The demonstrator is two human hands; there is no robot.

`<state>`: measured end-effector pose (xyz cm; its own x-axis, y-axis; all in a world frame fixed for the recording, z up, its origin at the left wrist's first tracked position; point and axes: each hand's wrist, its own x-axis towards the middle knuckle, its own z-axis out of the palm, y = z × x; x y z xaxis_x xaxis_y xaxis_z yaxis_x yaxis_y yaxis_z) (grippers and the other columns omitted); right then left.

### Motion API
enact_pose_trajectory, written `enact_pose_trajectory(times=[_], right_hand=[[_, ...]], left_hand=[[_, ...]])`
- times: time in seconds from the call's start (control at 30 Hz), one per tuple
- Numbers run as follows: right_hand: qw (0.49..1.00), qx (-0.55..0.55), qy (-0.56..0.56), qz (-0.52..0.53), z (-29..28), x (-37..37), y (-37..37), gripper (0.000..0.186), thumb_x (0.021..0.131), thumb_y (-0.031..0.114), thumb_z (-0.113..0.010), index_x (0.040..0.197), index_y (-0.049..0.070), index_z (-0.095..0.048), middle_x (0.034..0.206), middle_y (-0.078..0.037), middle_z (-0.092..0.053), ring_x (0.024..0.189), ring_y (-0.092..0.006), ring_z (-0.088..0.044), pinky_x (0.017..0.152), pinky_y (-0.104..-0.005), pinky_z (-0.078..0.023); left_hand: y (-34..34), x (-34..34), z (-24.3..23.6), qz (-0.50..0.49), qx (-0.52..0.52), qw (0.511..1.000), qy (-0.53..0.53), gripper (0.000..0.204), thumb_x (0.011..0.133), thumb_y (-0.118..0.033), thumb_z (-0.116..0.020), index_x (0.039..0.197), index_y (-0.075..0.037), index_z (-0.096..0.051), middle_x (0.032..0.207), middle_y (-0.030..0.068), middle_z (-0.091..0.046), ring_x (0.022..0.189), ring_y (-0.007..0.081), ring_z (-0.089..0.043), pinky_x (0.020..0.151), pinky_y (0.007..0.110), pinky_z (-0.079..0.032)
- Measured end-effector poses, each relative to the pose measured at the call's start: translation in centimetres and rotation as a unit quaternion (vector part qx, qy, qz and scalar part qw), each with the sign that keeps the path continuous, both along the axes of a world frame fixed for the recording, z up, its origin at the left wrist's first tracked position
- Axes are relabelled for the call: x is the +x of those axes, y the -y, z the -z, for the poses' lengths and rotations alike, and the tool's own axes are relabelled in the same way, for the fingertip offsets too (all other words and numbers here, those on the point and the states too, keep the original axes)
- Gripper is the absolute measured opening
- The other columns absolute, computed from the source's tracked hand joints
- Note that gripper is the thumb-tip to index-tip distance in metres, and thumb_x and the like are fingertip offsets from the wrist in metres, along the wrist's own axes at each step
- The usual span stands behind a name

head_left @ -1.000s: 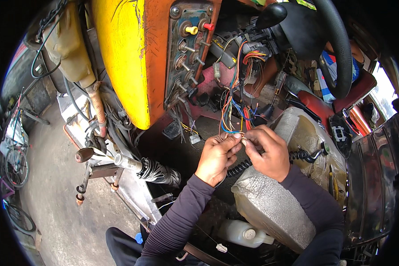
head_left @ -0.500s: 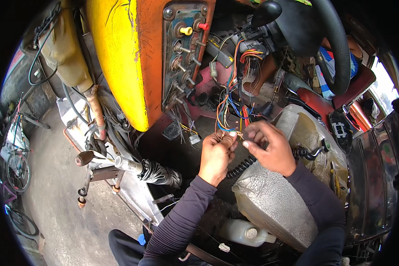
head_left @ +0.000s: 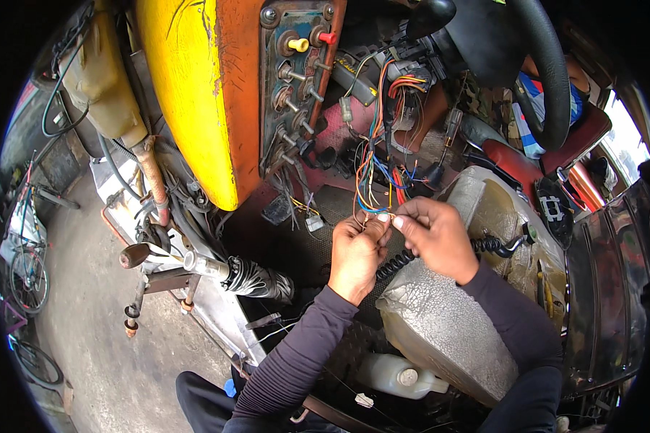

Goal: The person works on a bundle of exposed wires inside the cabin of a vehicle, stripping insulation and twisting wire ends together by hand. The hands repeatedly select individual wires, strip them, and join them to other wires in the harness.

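Observation:
A bundle of thin coloured wires [head_left: 373, 155], blue, orange, white and others, hangs down from below the steering wheel [head_left: 546, 79]. My left hand [head_left: 360, 249] is closed on the lower ends of these wires, pinching them between thumb and fingers. Close beside it, my right hand [head_left: 435, 234] is closed too, thumb and fingertips pinched at the wire ends. The two thumbs nearly meet there. Exactly which strands the right fingertips grip is too small to make out.
Left of the wires stands a yellow and orange panel with toggle switches [head_left: 294, 79]. A cracked grey cover [head_left: 448, 317] lies under my right forearm, by a black coiled cable [head_left: 492, 245]. Below sits a whitish plastic jug [head_left: 401, 375]. Another person [head_left: 570, 79] sits at the far right.
My right hand has come in from slightly apart, its fingers closing at the wire ends beside the left thumb. The left hand keeps its pinch on the wires.

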<state>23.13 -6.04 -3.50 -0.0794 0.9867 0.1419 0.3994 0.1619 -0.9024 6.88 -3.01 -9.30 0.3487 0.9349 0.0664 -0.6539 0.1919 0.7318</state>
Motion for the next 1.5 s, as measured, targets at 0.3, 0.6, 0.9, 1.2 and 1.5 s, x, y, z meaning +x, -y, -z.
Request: enact_pose_trajectory(times=[0.3,0.6,0.9,1.2,1.5], right_hand=[[0.918,0.282,0.276,-0.03,-0.6,1.2,0.1,0.02,0.1,0.009,-0.069,0.118,-0.001,-0.069,0.105,-0.014,-0.067,0.1,-0.0372,-0.07,0.086,-0.0393,-0.058],[0.96,0.159,0.23,-0.007,-0.9,0.6,0.2,0.018,0.097,0.009,-0.074,0.111,-0.003,-0.071,0.098,-0.011,-0.07,0.089,-0.0184,-0.07,0.079,-0.0338,-0.057],[0.845,0.161,0.505,0.067,-6.1,7.3,2.7,0.034,0.101,0.031,-0.073,0.098,-0.003,-0.074,0.087,-0.025,-0.072,0.084,-0.0402,-0.072,0.076,-0.0504,-0.055],[0.823,0.044,0.514,0.238,-3.4,16.7,7.2,0.048,0.093,0.04,-0.082,0.099,-0.006,-0.068,0.09,-0.033,-0.071,0.089,-0.0539,-0.069,0.081,-0.0602,-0.052],[0.946,0.073,0.11,0.297,-2.0,14.7,6.5,0.049,0.089,0.004,-0.084,0.133,0.001,-0.064,0.098,-0.006,-0.068,0.085,-0.0107,-0.064,0.076,-0.0294,-0.055]], left_hand=[[-0.2,-0.1,0.1,-0.007,-0.028,0.999,-0.014,0.006,0.107,-0.016,-0.067,0.104,-0.013,-0.072,0.082,-0.0076,-0.063,0.065,0.0015,-0.051,0.054,0.021,-0.034],[0.0,0.3,0.1,0.026,-0.026,0.999,-0.011,0.008,0.107,-0.014,-0.065,0.103,-0.01,-0.071,0.082,-0.0064,-0.061,0.063,0.0016,-0.047,0.051,0.021,-0.032],[-1.0,-1.0,0.3,0.037,-0.024,0.995,-0.089,0.015,0.105,-0.019,-0.074,0.109,-0.004,-0.073,0.081,-0.0044,-0.06,0.058,0.0004,-0.041,0.047,0.021,-0.028],[-0.9,-1.1,1.6,-0.091,0.033,0.96,-0.264,0.028,0.106,-0.03,-0.066,0.104,-0.002,-0.072,0.083,-0.0008,-0.063,0.064,0.0054,-0.048,0.053,0.024,-0.034],[-2.8,-2.5,3.7,-0.153,0.131,0.905,-0.374,0.041,0.11,-0.033,-0.065,0.093,0.004,-0.072,0.071,0.0021,-0.061,0.067,0.0101,-0.052,0.064,0.033,-0.045]])
